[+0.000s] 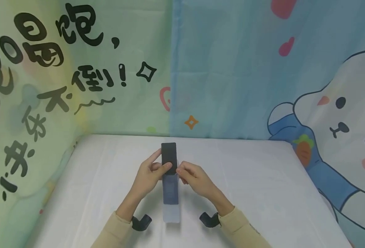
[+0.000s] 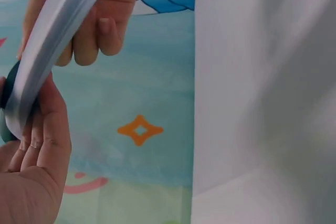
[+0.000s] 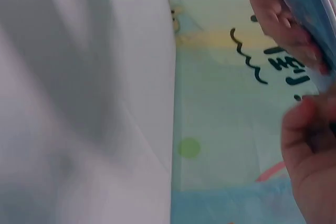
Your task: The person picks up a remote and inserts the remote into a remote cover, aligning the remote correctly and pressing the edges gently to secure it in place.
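Observation:
A long, narrow, flat-sided item shows a black upper part [image 1: 169, 153], a translucent blue-grey middle [image 1: 170, 191] and a pale lower end [image 1: 171, 213]. My left hand [image 1: 149, 174] grips the black part, thumb across its front and index finger along its left edge. On the other side, my right hand [image 1: 194, 175] pinches the right edge, near where black meets blue-grey. The left wrist view shows the item edge-on as a pale strip [image 2: 63, 30] between both hands. In the right wrist view, the right hand [image 3: 310, 166] is partly cut off by the frame.
A white-covered table [image 1: 247, 172] lies under the hands. Printed curtains [image 1: 219, 86] hang behind it and at its left and right. Each wrist carries a dark curved mount [image 1: 142, 223] beside the cuff.

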